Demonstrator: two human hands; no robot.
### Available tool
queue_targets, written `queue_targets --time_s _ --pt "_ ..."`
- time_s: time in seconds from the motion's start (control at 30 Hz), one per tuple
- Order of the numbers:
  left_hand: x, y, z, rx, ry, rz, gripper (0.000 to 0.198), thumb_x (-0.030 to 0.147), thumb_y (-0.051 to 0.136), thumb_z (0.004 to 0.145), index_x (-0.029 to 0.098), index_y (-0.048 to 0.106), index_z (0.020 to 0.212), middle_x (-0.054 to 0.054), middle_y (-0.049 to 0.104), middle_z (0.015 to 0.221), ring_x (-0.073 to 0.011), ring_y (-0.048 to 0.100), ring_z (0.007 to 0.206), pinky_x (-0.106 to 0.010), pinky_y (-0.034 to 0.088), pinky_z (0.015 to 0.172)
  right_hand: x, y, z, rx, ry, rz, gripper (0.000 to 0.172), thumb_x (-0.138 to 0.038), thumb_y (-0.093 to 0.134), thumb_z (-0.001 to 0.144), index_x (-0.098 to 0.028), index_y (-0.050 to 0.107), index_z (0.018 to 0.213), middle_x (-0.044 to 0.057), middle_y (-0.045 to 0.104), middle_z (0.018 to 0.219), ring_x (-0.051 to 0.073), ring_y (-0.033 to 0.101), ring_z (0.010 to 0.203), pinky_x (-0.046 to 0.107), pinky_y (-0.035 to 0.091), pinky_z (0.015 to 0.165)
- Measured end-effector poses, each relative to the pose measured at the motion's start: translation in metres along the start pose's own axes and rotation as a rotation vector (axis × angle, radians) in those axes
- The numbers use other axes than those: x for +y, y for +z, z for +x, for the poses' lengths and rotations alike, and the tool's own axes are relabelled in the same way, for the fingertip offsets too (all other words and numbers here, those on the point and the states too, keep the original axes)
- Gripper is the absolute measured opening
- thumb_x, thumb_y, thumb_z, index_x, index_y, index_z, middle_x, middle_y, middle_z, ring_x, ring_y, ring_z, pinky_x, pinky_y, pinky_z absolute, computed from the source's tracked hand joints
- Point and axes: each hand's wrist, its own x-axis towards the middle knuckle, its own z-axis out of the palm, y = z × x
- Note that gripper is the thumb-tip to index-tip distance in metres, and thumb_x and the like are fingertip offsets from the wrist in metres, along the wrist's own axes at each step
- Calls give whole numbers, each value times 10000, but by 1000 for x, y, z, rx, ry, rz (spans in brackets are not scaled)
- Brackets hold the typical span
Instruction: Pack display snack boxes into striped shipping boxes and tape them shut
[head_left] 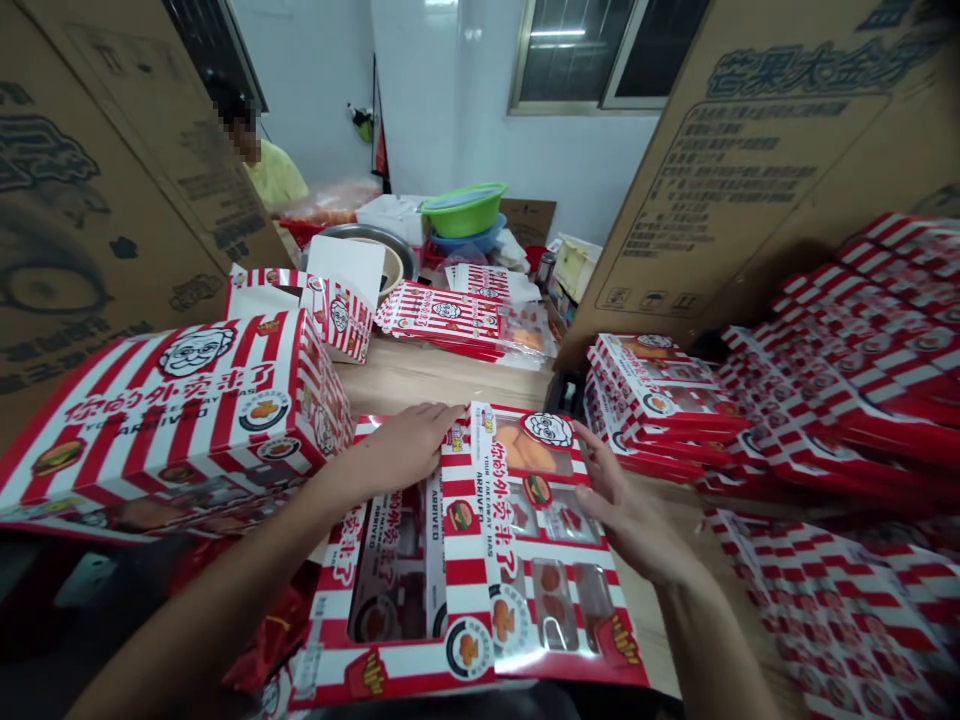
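A red-and-white striped takeaway carton [472,570] with clear film windows lies open in front of me on the wooden table [442,375]. My left hand [397,450] rests flat across its far edge, fingertips reaching the upright printed panel. My right hand [630,510] curls against that panel's right side, fingers spread. A large assembled carton [172,400] sits just left of my left hand. Stacked flat cartons [660,400] lie to the right of my right hand. The carton's lower part runs out of view.
Large printed cardboard sheets [757,170] stand on both sides. More striped cartons [847,370] are piled at right, with flat printed sheets [840,610] below them. Further back are cartons [442,315], a green basin [463,210], and a person in a yellow shirt [276,178].
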Motion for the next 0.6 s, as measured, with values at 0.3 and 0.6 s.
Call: queue_targets --time_s 0.3,0.6 --pt "-3 10 9 50 -64 80 544 188 325 849 153 168 1368 -146 525 1201 -258 524 1038 -334 415 787 -15 11 51 -30 -242 -453 399 -422 669 687 -271 623 1054 14 584 1088 214 523 1038 352 364 952" --pt "5 12 12 -9 34 212 420 189 329 878 264 321 1292 -74 554 1113 -238 532 960 -292 403 678 -14 7 44 -73 -103 -379 318 -444 701 631 -199 684 833 27 671 859 212 592 809 313 473 728"
